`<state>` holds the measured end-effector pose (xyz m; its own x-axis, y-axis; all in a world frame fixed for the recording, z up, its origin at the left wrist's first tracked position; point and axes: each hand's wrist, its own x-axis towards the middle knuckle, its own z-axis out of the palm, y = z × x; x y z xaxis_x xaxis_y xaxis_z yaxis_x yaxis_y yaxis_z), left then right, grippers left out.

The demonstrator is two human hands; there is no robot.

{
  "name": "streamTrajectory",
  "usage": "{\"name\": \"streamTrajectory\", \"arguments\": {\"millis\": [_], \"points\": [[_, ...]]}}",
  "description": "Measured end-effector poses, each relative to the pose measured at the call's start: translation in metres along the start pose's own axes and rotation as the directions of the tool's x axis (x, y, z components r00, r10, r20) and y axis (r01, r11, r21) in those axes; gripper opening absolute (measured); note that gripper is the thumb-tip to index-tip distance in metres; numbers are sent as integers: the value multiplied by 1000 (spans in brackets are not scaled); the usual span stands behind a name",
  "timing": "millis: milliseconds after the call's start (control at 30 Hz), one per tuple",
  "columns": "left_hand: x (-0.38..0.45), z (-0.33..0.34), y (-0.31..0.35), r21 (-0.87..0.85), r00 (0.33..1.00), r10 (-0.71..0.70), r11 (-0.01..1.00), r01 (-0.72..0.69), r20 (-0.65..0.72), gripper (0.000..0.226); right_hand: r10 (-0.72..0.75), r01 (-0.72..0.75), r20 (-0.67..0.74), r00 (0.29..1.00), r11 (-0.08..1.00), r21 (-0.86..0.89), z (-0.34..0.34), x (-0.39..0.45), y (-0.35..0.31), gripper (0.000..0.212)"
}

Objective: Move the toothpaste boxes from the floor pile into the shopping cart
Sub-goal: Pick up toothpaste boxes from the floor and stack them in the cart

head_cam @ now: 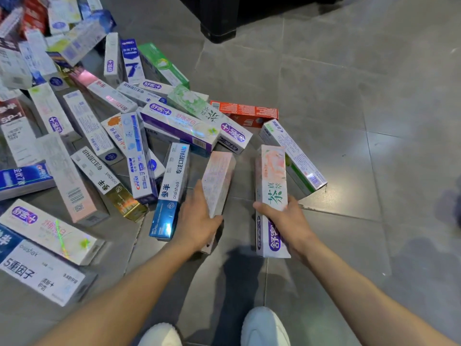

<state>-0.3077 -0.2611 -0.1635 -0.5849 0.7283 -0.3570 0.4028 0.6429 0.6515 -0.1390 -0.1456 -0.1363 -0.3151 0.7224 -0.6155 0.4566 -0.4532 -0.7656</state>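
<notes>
Toothpaste boxes [99, 136] lie scattered over the grey tiled floor [349, 96]. The left hand [197, 221] grips a pale pink box [218, 181], the right hand [287, 221] a white tea-print box [272, 176], both just beside the pile.

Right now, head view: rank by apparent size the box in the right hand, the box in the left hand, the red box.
1. Box in the right hand, white with peach print: largest.
2. Pink-white box in the left hand.
3. Red box, partly hidden and farther off.

Nearness may inflate the held two.
</notes>
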Motion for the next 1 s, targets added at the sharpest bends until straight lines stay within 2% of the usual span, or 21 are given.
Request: {"name": "streamTrajectory", "arguments": {"millis": [67, 133, 167, 267, 333, 367, 467, 600, 667, 767, 867, 1000], "points": [[-1, -9, 8, -281, 990, -94, 952, 121, 110, 79, -19, 18, 21, 1000, 1000, 25, -2, -3, -4, 50], [-8, -20, 21, -515, 956, -165, 813, 272, 244, 72, -32, 30, 33, 999, 998, 55, -4, -10, -11, 41], [-12, -26, 28, -597, 945, -190, 737, 317, 267, 65, -32, 29, 37, 999, 997, 78, -4, -15, -17, 41], [-36, -59, 64, -778, 916, -233, 484, 401, 327, 46, -17, 4, 74, 997, 986, 169, -6, -42, -45, 59], [-59, -88, 98, -817, 905, -191, 390, 425, 379, 39, -24, -2, 117, 993, 977, 212, -10, -70, -73, 72], [-71, -104, 116, -814, 907, -156, 400, 421, 392, 41, -32, -1, 138, 990, 973, 232, -14, -86, -90, 73], [-103, -158, 172, -762, 928, -98, 543, 353, 360, 41, -57, 15, 150, 987, 963, 269, -28, -144, -157, 60], [-145, -239, 255, -726, 946, -67, 625, 287, 317, 21, -39, 8, 100, 994, 956, 294, -58, -227, -261, 62], [-171, -289, 307, -726, 953, -58, 634, 266, 299, 17, -49, 16, 101, 994, 951, 308, -80, -276, -319, 66], [-208, -361, 390, -745, 964, -24, 631, 219, 263, 29, -92, 51, 102, 991, 936, 349, -113, -350, -410, 71], [-249, -421, 475, -767, 972, -2, 614, 187, 235, 23, -166, 131, 63, 984, 916, 380, -146, -421, -491, 68], [-308, -478, 570, -796, 975, 60, 589, 141, 216, 36, -194, 185, -19, 981, 892, 412, -182, -511, -569, 77]]}}
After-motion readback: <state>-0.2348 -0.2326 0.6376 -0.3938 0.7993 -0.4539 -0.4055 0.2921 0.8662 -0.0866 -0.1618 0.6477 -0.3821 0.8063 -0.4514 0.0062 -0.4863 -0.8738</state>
